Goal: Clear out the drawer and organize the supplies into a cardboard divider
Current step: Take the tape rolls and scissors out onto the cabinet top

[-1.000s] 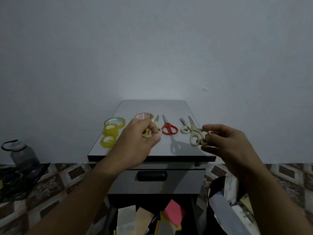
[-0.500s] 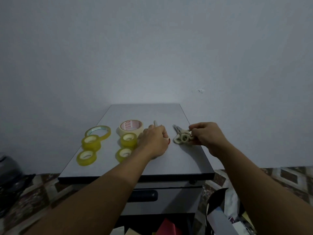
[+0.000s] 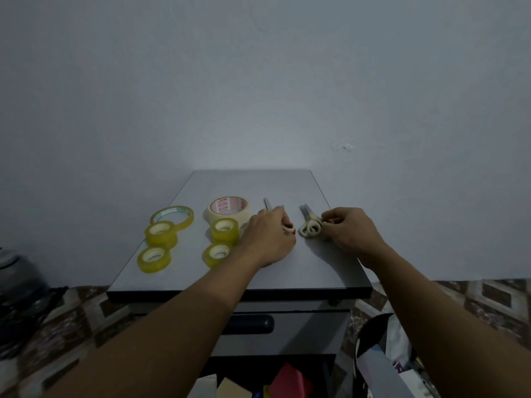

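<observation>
You face a plain, pale grey wall [image 3: 258, 81] with a small scuff [image 3: 343, 146] at 1 o'clock. A grey cabinet [image 3: 253, 188] stands against it at 6 o'clock, on a brown-and-cream diamond-patterned floor [image 3: 502, 297]. The light is dim, brightest on the wall just above the cabinet.

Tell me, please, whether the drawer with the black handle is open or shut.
Shut: the drawer sits flush under the cabinet top, and none of its inside shows.
</observation>
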The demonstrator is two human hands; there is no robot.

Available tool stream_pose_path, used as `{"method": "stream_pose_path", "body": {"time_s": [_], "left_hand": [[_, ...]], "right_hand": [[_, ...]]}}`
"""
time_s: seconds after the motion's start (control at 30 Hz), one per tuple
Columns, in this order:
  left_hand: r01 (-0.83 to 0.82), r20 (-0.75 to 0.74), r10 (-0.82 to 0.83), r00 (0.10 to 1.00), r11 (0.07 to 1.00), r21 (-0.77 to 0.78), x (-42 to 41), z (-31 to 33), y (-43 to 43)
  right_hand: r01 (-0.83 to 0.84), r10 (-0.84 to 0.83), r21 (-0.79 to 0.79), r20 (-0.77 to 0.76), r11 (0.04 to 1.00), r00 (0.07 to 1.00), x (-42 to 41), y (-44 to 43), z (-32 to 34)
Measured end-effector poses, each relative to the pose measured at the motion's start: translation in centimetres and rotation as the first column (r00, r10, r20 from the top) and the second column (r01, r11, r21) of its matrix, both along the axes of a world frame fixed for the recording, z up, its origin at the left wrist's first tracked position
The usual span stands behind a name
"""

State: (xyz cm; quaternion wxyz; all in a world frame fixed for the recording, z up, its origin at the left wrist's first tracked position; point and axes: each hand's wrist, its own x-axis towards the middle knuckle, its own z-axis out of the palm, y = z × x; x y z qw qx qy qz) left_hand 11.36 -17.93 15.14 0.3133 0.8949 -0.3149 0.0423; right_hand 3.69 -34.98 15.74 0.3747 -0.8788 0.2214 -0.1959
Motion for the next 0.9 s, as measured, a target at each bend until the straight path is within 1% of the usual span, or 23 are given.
{"method": "stream_pose_path", "body": {"time_s": [0.1, 0.27, 0.37, 0.47, 0.57, 0.67, 0.77, 0.9], "left_hand": [[-0.012, 0.029, 0.012, 1.0, 1.0, -0.006, -0.3, 0.5, 0.5], [-0.013, 0.068, 0.02, 0.997, 0.995, -0.102, -0.6, 2.0, 2.4], [-0.024, 0.091, 0.036, 0.995, 0.991, -0.135, -0.7, 3.1, 4.4], [-0.044, 0.099, 0.06, 0.993, 0.987, -0.156, -0.5, 4.2, 7.0], [-0.075, 0.099, 0.096, 0.99, 0.977, -0.2, -0.3, 5.2, 10.2], [-0.137, 0.085, 0.157, 0.984, 0.969, -0.208, 0.4, 5.5, 13.9], [-0.228, 0.074, 0.248, 0.966, 0.951, -0.208, 1.4, 5.1, 17.2], [-0.254, 0.015, 0.26, 0.965, 0.951, -0.178, 2.7, 3.5, 20.6]], "right_hand": [[-0.035, 0.034, -0.058, -0.011, 0.998, 0.999, 0.0, 0.2, 0.0], [-0.081, 0.078, -0.099, -0.038, 0.992, 0.996, 0.4, 0.6, -0.2], [-0.073, 0.068, -0.12, -0.044, 0.99, 0.997, 0.5, 0.8, -0.3], [-0.017, 0.018, -0.129, 0.007, 0.991, 1.0, 0.3, 1.2, 0.0], [0.022, -0.004, -0.188, 0.094, 0.982, 0.996, 0.2, 2.7, 0.7], [-0.031, 0.069, -0.245, 0.147, 0.969, 0.987, 0.5, 5.2, 1.9], [-0.116, 0.167, -0.286, 0.16, 0.951, 0.973, 1.1, 8.2, 2.7], [-0.235, 0.295, -0.325, 0.148, 0.916, 0.944, 2.4, 12.0, 2.7]]}}
